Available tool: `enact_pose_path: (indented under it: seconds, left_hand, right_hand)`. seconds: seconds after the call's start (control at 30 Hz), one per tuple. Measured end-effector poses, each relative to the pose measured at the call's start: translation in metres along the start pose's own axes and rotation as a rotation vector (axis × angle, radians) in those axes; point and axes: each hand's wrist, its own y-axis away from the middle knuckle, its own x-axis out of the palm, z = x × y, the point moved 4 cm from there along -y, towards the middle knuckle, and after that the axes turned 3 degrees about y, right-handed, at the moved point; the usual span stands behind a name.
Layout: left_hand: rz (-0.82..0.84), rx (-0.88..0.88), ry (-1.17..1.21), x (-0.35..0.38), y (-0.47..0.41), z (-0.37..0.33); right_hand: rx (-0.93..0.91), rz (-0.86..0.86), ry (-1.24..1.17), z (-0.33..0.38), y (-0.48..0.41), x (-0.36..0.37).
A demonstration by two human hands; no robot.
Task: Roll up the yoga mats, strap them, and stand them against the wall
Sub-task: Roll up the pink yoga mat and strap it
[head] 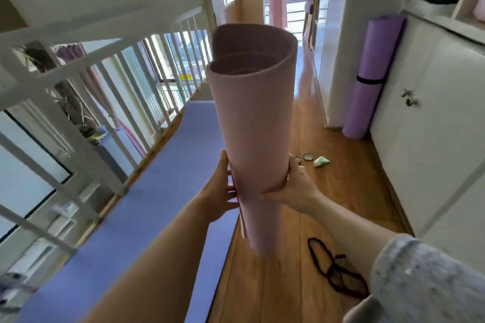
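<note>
Right now I hold the pink rolled mat [252, 123] upright in front of me, its lower end raised off the wooden floor [328, 191] and its open top end loose, the coils showing inside. My left hand [219, 189] lies flat against the roll's left side near the bottom third, fingers spread and open rather than clenched, pressing on the free edge of the mat. My right hand [294, 186] wraps the roll from the right at about the same height, thumb across the front and fingers curled behind, so it grips the mat. The roll sits between both hands, most of its length rising above them.

Under my left arm, a blue-violet mat [162, 191] lies unrolled flat on the floor, running along the white railing [110, 92] at the floor's left edge. On the bare boards to the right of the roll's lower end, a dark strap [338, 270] lies in loose loops, apart from both mats. Farther along the floor on the right, a purple rolled mat [370, 78] stands upright with a black band around its middle, leaning in the corner beside the white cabinet [430, 118]. A few small objects [315, 160] lie on the floor near it; I cannot tell what they are.
</note>
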Motion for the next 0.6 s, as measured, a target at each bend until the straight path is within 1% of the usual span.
enact_pose_path:
  seconds: [0.07, 0.2, 0.27, 0.33, 0.4, 0.43, 0.5, 0.53, 0.6]
  left_hand:
    - [0.013, -0.017, -0.002, 0.0, -0.014, 0.005]
    - [0.03, -0.085, -0.009, 0.001, -0.034, 0.027]
    - [0.017, -0.104, -0.004, -0.002, -0.043, 0.029]
    - [-0.01, -0.135, -0.061, -0.007, -0.049, 0.026]
    - [-0.023, -0.18, -0.179, -0.01, -0.051, 0.021]
    - [-0.024, -0.198, -0.234, -0.01, -0.051, 0.018]
    - [-0.027, -0.212, -0.289, -0.011, -0.05, 0.013]
    - [-0.026, -0.207, -0.304, -0.012, -0.048, 0.01]
    - [-0.023, -0.182, -0.318, -0.012, -0.043, 0.009]
  right_hand:
    - [0.001, 0.046, 0.024, -0.015, -0.012, 0.004]
    - [0.029, 0.119, 0.212, -0.045, -0.02, 0.012]
    - [0.023, 0.106, 0.185, -0.05, -0.022, 0.013]
    - [0.013, 0.089, 0.145, -0.049, -0.027, 0.01]
    - [0.068, 0.162, 0.128, -0.05, -0.032, 0.007]
    - [0.122, 0.233, 0.107, -0.049, -0.033, 0.005]
    - [0.191, 0.347, -0.024, -0.041, -0.034, -0.003]
    - [0.211, 0.356, -0.129, -0.035, -0.035, -0.009]
    - [0.263, 0.299, -0.335, -0.023, -0.034, -0.023]
